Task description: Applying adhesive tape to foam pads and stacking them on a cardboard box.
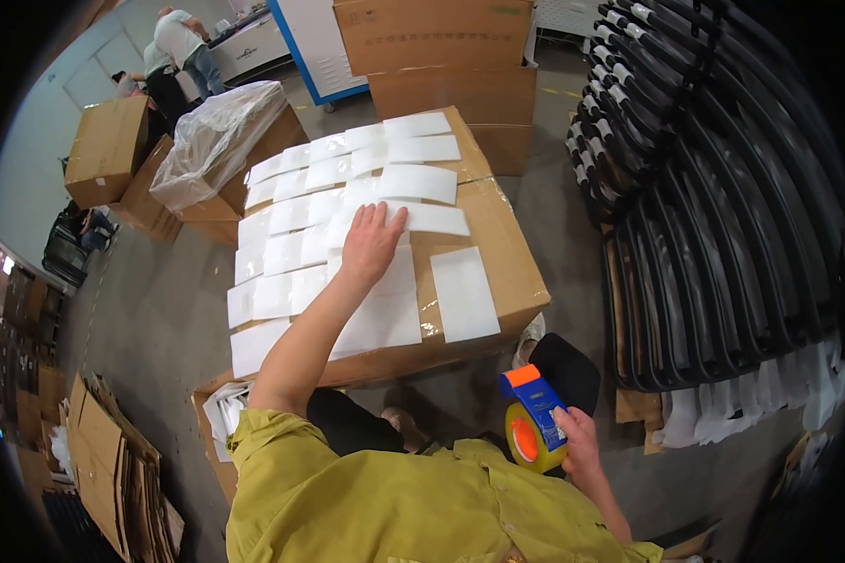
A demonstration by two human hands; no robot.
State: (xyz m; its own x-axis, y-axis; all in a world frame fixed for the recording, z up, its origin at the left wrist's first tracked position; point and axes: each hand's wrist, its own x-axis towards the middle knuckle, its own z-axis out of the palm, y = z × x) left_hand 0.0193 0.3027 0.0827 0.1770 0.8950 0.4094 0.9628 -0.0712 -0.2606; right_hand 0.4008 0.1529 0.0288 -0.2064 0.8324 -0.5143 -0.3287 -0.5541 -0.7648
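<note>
My left hand (pixel 374 242) lies flat on the white foam sheets (pixel 305 246), its fingers stretched out and close together. These sheets overlap in rows across the top of a large cardboard box (pixel 505 251). One separate white sheet (pixel 466 294) rests at the box's near right corner, apart from the rows. Held low by my right side, a blue and orange tape dispenser (pixel 535 413) with a roll of clear yellowish tape is in the grip of my right hand (pixel 577 439). Part of the right hand's fingers is hidden behind the dispenser.
Black curved frames (pixel 723 216) stand stacked at the right. Behind the box are stacked cartons (pixel 441 66) and a white-and-blue cabinet (pixel 324 47). Plastic film (pixel 218 141) covers a carton at the left. Flattened cardboard (pixel 113 469) leans lower left. Two people (pixel 183 47) stand far off.
</note>
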